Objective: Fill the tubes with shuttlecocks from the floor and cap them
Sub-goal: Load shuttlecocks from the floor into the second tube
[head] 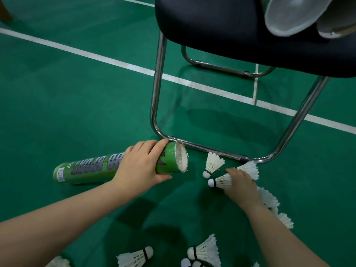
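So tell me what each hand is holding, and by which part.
The left hand grips the green tube near its open end. The right hand holds a shuttlecock by its feather skirt, cork pointing towards the tube.

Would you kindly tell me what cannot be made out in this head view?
- How many shuttlecocks are inside the tube: its wall and the left hand hide them.
- Whether the right hand grips one shuttlecock or two: it covers the middle.
- Far-right shuttlecocks: partly behind the right arm.
- Tubes on the chair: cut off by the top edge.
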